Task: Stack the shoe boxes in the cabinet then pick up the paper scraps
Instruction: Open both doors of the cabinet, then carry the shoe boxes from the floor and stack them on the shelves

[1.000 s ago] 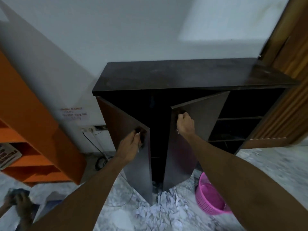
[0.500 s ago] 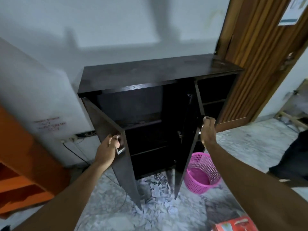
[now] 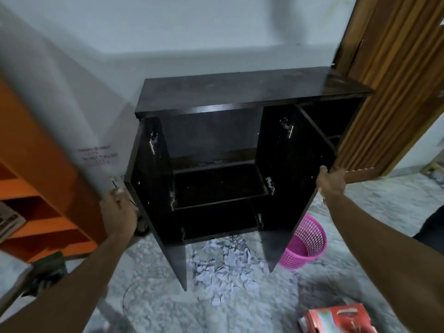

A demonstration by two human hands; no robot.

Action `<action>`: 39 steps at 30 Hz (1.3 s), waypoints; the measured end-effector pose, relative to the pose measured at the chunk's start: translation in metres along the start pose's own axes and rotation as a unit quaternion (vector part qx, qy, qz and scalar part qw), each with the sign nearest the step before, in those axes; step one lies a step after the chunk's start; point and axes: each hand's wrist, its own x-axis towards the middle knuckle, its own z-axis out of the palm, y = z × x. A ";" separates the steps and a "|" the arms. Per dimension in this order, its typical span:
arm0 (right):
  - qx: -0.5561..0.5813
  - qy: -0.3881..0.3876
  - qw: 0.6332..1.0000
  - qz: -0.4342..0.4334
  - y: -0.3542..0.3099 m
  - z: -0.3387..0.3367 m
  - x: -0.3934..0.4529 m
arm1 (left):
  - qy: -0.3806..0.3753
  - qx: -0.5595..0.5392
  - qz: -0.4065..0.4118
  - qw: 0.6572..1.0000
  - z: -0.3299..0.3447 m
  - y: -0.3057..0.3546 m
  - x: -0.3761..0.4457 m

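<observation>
With the cabinet (image 3: 240, 92) open, both hands, left hand (image 3: 119, 212) and right hand (image 3: 330, 180), grip its door edges, so fetching the red shoe box (image 3: 336, 318) lying before the cabinet looks next.

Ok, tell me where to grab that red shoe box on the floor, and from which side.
Grip the red cardboard shoe box across its two long sides, reaching down from above. It lies flat on the floor with its broad top face up, and its near end is out of frame.
</observation>
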 end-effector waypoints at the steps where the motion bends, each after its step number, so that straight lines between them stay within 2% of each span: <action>1: 0.005 0.008 1.000 0.004 0.002 -0.003 -0.004 | 0.045 0.006 -0.006 0.999 -0.003 -0.004 -0.006; 2: 0.010 0.016 1.000 0.007 0.005 -0.006 -0.008 | 0.083 0.008 -0.006 0.996 -0.005 -0.009 -0.012; 4: 0.017 0.025 1.000 0.004 0.014 -0.013 -0.016 | 0.120 0.005 0.046 0.992 -0.008 -0.011 -0.030; 6: 0.029 0.024 0.999 0.001 0.030 -0.017 -0.027 | 0.092 0.010 0.109 0.990 -0.005 -0.015 -0.051; 11: 0.030 -0.002 0.999 0.014 0.095 -0.030 -0.062 | -0.113 0.011 0.192 0.975 0.033 -0.023 -0.099; 16: 0.020 0.013 0.999 0.045 0.156 -0.043 -0.107 | -0.307 0.025 0.192 0.932 0.096 -0.017 -0.120; 22: 0.051 0.091 0.986 0.129 0.222 -0.050 -0.168 | -0.484 0.073 0.246 0.837 0.171 -0.019 -0.130; 27: 0.054 0.175 0.959 0.216 0.286 -0.044 -0.234 | -0.619 0.117 0.268 0.729 0.227 -0.042 -0.148; 34: 0.031 0.233 0.909 0.343 0.412 -0.026 -0.324 | -0.712 0.191 0.294 0.609 0.282 -0.116 -0.229; 39: 0.030 0.275 0.874 0.399 0.528 -0.013 -0.356 | -0.758 0.237 0.271 0.544 0.339 -0.203 -0.302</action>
